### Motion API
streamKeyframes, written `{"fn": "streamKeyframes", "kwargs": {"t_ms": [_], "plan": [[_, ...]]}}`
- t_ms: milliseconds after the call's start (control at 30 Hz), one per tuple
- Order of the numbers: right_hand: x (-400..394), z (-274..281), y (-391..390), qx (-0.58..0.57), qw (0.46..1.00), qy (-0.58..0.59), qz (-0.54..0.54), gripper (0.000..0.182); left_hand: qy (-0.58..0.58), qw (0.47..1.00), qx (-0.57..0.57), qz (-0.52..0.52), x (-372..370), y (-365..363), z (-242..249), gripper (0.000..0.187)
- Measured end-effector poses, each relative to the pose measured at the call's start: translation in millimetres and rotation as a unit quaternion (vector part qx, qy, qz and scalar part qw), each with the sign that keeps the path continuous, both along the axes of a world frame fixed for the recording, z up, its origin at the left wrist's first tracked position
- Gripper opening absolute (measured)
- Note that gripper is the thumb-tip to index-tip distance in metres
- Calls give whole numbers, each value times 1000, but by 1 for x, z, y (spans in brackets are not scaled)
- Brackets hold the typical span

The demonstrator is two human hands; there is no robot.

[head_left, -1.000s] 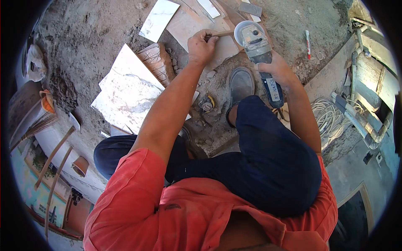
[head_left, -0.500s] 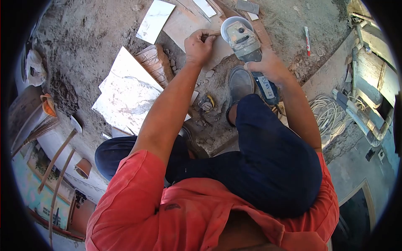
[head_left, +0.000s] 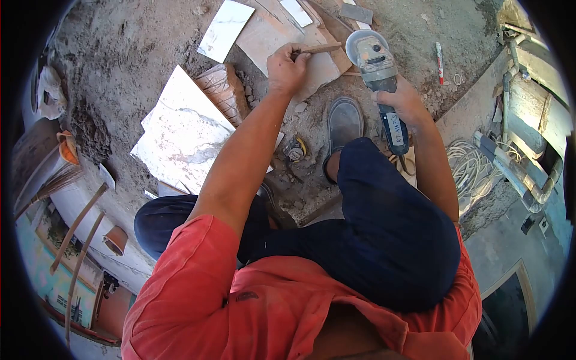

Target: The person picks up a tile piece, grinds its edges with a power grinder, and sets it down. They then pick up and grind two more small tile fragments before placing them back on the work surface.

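My left hand [head_left: 287, 71] is closed, pinching a narrow brown tile strip [head_left: 322, 48] that sticks out to the right of the fingers. Below it, a larger brownish tile piece [head_left: 315, 75] lies on the dirt. My right hand [head_left: 405, 103] wraps around the body of a grey and dark blue angle grinder [head_left: 380, 73]. The grinder's round pale guard points away from me, just right of the strip and apart from it. A lettered label shows on its handle. Whether the disc spins cannot be told.
White marbled tiles [head_left: 180, 123] lie left of my forearm, and another white tile [head_left: 225, 30] lies further out. A tape measure [head_left: 294, 149] sits near my shoe [head_left: 345, 120]. A marker [head_left: 440, 63], coiled cable [head_left: 468, 171] and pipes [head_left: 510, 165] are on the right.
The angle grinder in my right hand has moved right, away from the strip, so more of the strip shows. My left hand keeps its pinch and has barely shifted.
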State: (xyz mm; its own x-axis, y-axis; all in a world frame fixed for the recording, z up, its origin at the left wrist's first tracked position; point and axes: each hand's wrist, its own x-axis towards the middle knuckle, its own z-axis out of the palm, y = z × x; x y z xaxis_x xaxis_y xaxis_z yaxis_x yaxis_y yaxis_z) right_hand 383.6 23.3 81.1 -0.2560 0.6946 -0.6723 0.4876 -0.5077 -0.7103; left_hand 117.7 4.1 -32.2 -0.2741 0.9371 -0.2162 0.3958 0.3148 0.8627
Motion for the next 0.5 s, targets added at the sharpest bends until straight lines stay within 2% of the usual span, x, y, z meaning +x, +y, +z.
{"fn": "streamKeyframes", "kwargs": {"t_ms": [133,200,300,433,500], "plan": [[-17,-1,0,55,997,-8,44,61,-5,1000,-7,0,1,0,2,18],[-27,6,2,39,996,-30,70,74,-11,1000,-9,0,0,0,1,19],[-27,-1,1,-13,998,-11,53,75,4,1000,-1,-9,-1,0,1,19],[-16,-2,-2,20,999,-2,42,73,-8,1000,-10,3,1,1,5,14],[-4,-3,-3,-39,999,19,-10,58,2,1000,-7,-4,0,1,4,15]]}}
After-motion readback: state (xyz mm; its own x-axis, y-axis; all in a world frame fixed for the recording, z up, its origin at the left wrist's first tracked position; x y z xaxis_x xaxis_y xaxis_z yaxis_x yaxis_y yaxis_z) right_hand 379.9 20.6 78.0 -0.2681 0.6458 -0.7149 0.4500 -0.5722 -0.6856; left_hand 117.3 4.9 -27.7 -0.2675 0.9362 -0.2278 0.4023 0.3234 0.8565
